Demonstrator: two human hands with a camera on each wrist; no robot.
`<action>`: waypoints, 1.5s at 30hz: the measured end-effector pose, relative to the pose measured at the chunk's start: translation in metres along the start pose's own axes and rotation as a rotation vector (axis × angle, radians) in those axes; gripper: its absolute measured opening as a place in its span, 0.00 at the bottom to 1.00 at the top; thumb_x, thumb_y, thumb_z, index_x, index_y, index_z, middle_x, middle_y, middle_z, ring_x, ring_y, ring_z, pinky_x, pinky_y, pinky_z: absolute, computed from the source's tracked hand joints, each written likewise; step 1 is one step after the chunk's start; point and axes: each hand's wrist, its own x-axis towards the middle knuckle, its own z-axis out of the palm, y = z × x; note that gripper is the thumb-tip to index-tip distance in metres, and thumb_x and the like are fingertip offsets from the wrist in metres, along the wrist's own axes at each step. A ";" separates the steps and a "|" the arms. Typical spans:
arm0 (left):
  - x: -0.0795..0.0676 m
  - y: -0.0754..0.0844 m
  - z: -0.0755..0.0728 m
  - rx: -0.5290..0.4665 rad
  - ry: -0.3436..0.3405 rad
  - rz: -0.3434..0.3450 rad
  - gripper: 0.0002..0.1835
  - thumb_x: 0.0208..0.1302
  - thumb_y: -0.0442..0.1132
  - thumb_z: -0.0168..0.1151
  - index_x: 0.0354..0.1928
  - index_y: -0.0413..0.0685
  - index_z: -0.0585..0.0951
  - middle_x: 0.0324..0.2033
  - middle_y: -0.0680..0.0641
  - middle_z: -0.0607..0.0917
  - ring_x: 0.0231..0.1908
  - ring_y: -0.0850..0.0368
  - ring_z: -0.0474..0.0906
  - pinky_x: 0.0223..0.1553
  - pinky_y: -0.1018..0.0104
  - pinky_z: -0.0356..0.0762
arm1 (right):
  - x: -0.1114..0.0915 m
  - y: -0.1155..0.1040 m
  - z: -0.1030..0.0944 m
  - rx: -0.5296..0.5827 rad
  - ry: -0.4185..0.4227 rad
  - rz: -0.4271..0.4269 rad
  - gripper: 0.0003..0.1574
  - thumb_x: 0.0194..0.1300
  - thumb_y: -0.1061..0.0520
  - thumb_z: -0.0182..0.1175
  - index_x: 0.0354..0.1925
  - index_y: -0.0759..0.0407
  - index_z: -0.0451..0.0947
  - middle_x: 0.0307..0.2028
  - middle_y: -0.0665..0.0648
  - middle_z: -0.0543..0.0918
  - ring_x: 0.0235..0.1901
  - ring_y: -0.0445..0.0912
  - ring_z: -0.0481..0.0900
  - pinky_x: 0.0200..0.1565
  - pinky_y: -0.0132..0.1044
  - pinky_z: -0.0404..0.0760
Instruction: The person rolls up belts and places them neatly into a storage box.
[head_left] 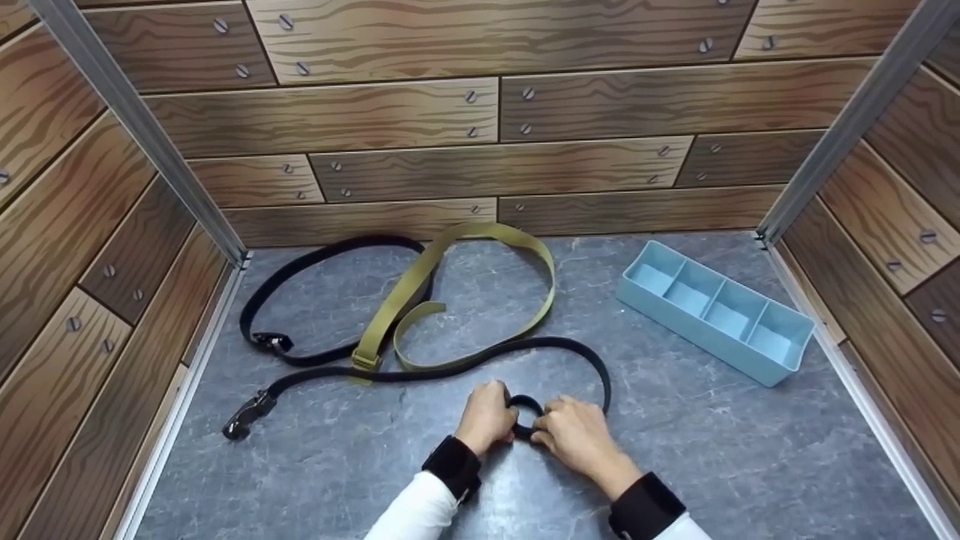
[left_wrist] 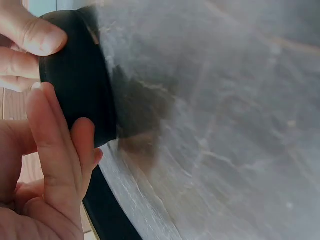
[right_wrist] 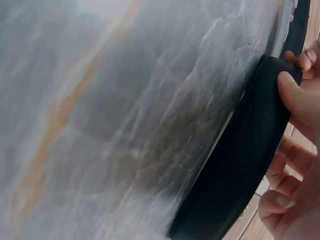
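Note:
A long black belt point(head_left: 566, 343) lies in a curve, its metal buckle point(head_left: 247, 416) at the left, while the other end is bent into a small loop point(head_left: 527, 400) between the hands. My left hand point(head_left: 487, 412) grips the left side of this loop. On the right side, my right hand point(head_left: 577, 435) pinches it. The wrist views show the wide black band point(left_wrist: 77, 75) close up, standing on edge, with fingertips point(right_wrist: 290, 85) pressed against it. Part of the loop is hidden behind the fingers.
Behind lie an olive webbing belt point(head_left: 409, 289) and a second black belt point(head_left: 300, 259) with a buckle point(head_left: 274, 343), partly overlapping. A light blue box point(head_left: 694, 341) with several compartments stands at the right. Wood-patterned walls point(head_left: 405, 116) enclose the grey surface point(head_left: 720, 457).

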 end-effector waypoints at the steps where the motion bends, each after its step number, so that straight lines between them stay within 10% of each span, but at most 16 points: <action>1: -0.001 -0.001 0.000 -0.001 0.006 0.007 0.08 0.54 0.28 0.64 0.23 0.41 0.75 0.14 0.47 0.77 0.06 0.63 0.73 0.10 0.70 0.71 | 0.000 -0.001 0.001 0.001 0.008 0.000 0.07 0.52 0.46 0.73 0.28 0.46 0.87 0.25 0.46 0.78 0.27 0.46 0.75 0.22 0.43 0.73; 14: 0.000 0.001 -0.001 0.228 0.004 0.172 0.08 0.46 0.26 0.64 0.28 0.43 0.87 0.18 0.48 0.83 0.19 0.53 0.79 0.24 0.72 0.75 | -0.001 0.007 -0.014 0.112 -0.221 -0.043 0.23 0.57 0.49 0.71 0.50 0.55 0.84 0.42 0.54 0.81 0.40 0.50 0.77 0.42 0.47 0.77; 26: -0.005 -0.008 -0.003 0.098 0.007 0.142 0.05 0.58 0.33 0.66 0.26 0.41 0.81 0.18 0.47 0.81 0.11 0.61 0.75 0.17 0.71 0.73 | -0.001 -0.002 0.002 0.008 -0.018 -0.059 0.11 0.55 0.45 0.71 0.30 0.50 0.87 0.28 0.49 0.78 0.30 0.46 0.73 0.31 0.40 0.69; 37: 0.005 -0.006 -0.007 0.425 -0.054 0.336 0.05 0.52 0.31 0.65 0.24 0.48 0.81 0.24 0.48 0.84 0.28 0.50 0.82 0.31 0.59 0.77 | -0.002 0.003 -0.007 0.055 -0.151 -0.054 0.22 0.54 0.45 0.72 0.46 0.52 0.84 0.40 0.52 0.82 0.41 0.49 0.77 0.40 0.46 0.74; 45: -0.001 -0.008 -0.003 0.385 0.045 0.318 0.04 0.61 0.34 0.63 0.28 0.45 0.82 0.25 0.45 0.84 0.29 0.46 0.83 0.30 0.56 0.78 | 0.001 -0.004 0.009 -0.048 0.061 -0.065 0.15 0.52 0.42 0.71 0.26 0.51 0.84 0.26 0.50 0.80 0.30 0.48 0.75 0.33 0.43 0.67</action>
